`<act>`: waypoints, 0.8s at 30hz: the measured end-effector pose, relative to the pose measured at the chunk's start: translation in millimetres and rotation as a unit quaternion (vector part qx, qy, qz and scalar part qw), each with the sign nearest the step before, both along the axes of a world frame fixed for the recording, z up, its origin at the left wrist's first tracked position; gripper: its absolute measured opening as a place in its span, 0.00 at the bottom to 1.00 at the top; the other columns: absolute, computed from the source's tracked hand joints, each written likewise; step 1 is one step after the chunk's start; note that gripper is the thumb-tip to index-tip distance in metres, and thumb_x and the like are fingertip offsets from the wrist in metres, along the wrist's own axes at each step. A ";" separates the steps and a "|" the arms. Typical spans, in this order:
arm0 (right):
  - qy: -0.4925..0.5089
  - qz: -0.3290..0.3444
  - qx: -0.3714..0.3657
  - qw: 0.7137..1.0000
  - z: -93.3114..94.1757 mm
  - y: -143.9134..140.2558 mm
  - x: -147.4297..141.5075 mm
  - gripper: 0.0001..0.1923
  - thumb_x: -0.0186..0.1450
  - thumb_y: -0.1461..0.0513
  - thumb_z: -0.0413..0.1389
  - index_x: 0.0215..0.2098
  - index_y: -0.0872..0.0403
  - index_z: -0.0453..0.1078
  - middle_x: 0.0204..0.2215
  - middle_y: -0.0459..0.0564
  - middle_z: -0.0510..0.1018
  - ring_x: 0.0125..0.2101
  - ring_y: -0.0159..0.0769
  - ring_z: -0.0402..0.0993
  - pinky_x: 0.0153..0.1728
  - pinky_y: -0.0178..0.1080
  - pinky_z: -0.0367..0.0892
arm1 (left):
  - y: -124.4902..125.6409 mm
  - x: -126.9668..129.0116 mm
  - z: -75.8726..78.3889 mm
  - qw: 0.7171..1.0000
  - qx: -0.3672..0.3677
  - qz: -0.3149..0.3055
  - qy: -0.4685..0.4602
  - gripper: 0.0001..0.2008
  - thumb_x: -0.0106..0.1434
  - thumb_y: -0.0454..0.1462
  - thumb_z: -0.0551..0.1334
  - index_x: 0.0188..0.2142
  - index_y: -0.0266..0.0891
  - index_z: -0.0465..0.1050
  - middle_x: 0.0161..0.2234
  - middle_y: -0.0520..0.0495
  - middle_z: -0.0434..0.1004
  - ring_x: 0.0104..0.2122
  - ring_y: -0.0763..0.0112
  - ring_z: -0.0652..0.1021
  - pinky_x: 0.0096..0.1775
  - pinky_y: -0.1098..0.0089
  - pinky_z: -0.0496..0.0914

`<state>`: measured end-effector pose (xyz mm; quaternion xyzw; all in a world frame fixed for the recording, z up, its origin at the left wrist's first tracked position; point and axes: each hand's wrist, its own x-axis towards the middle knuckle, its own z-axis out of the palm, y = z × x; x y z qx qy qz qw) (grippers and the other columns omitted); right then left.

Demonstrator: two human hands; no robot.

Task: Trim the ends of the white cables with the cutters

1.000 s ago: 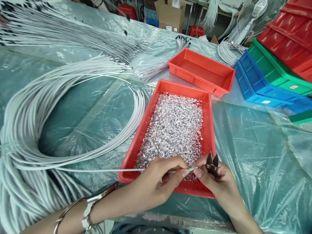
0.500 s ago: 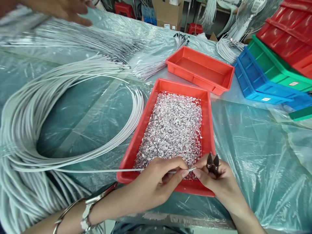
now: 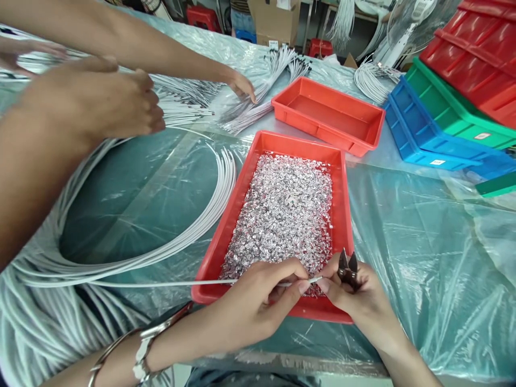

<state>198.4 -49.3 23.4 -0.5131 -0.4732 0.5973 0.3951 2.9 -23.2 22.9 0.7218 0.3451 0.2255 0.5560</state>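
Between thumb and forefinger, my left hand (image 3: 274, 295) pinches a white cable (image 3: 169, 283) close to its end. The cable runs off leftward to a large coil (image 3: 189, 236) of the same cable. My right hand (image 3: 358, 295) holds dark-jawed wire cutters (image 3: 348, 269) in its curled fingers, jaws pointing up and parted. Its thumb and forefinger meet at the cable's tip, almost touching my left fingertips. Both hands are above the near edge of a red tray (image 3: 209, 252) with many small shiny foil-like pieces (image 3: 282, 215) in it.
Co-workers' arms reach in from the left, one hand (image 3: 241, 86) on a cable bundle (image 3: 274, 70), another hand (image 3: 116, 102) above the coil. A second red tray (image 3: 330, 110) lies behind. Stacked blue, green and red crates (image 3: 447, 118) stand at right. Plastic sheeting (image 3: 435, 258) covers the table.
Co-workers' arms have come further in from the left; one hand has reached the bundle at the back, where more dark-tipped cables now lie. My own hands have hardly moved.
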 end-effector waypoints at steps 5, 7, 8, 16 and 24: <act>-0.007 -0.004 -0.005 1.000 -1.9 -1.5 -1.0 0.06 0.61 0.63 0.60 0.26 0.54 0.70 0.16 0.36 0.54 0.18 0.26 0.44 0.18 0.33 0.42 | 0.7 2.5 -0.8 1.000 -0.026 0.013 -0.009 0.08 0.68 0.38 0.57 0.32 0.38 0.68 0.23 0.58 0.62 0.22 0.79 0.61 0.24 0.76 0.56; -0.013 -0.004 -0.008 1.000 -2.2 -2.3 -1.4 0.06 0.61 0.63 0.60 0.26 0.54 0.70 0.17 0.37 0.54 0.19 0.27 0.44 0.19 0.33 0.42 | 1.5 3.3 -0.7 0.999 -0.031 0.015 -0.013 0.08 0.69 0.37 0.56 0.33 0.38 0.70 0.22 0.57 0.63 0.22 0.80 0.61 0.23 0.77 0.56; -0.016 -0.005 -0.010 1.000 -2.1 -2.6 -1.5 0.06 0.61 0.63 0.60 0.26 0.54 0.70 0.17 0.37 0.55 0.19 0.27 0.45 0.19 0.33 0.43 | 1.8 3.4 -0.3 0.999 -0.030 0.014 -0.016 0.09 0.69 0.36 0.56 0.33 0.38 0.70 0.22 0.57 0.64 0.22 0.80 0.62 0.23 0.77 0.56; -0.011 0.002 -0.009 1.000 1.9 -0.2 -2.2 0.06 0.61 0.64 0.59 0.25 0.54 0.69 0.16 0.35 0.51 0.18 0.26 0.42 0.18 0.33 0.42 | 3.5 1.7 3.2 0.999 -0.032 -0.009 -0.034 0.14 0.71 0.35 0.52 0.31 0.36 0.71 0.26 0.52 0.75 0.24 0.79 0.69 0.26 0.77 0.60; 0.001 0.007 -0.016 1.000 1.4 -2.3 -2.5 0.07 0.61 0.65 0.58 0.25 0.54 0.68 0.16 0.35 0.51 0.18 0.26 0.42 0.17 0.32 0.41 | 4.5 1.6 4.7 0.997 -0.040 -0.016 -0.059 0.15 0.72 0.35 0.51 0.32 0.36 0.72 0.28 0.52 0.76 0.25 0.79 0.71 0.30 0.76 0.62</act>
